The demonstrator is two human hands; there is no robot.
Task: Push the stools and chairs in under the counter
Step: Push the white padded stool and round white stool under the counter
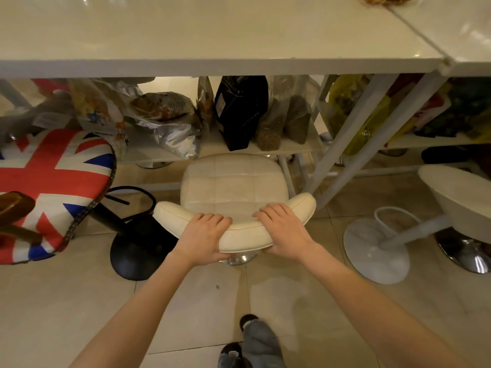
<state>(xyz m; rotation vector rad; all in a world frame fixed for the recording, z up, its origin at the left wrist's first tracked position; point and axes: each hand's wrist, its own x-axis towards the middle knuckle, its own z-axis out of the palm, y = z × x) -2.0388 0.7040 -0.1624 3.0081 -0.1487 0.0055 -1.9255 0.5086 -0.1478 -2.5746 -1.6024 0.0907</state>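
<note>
While both hands grip, cream stool (counter-side)

Warm dim indoor light, glare streaks on my counter, wide-angle bending at edges, soft blur throughout, murky shelf shadows.

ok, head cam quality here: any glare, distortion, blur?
Head view: warm indoor light, glare streaks on the glossy counter; wide-angle bending bows the counter edge and splays the forearms; under-counter shelf bags sit in shade and look soft; both hands, left and right, on the cream chair, are sharp.
</note>
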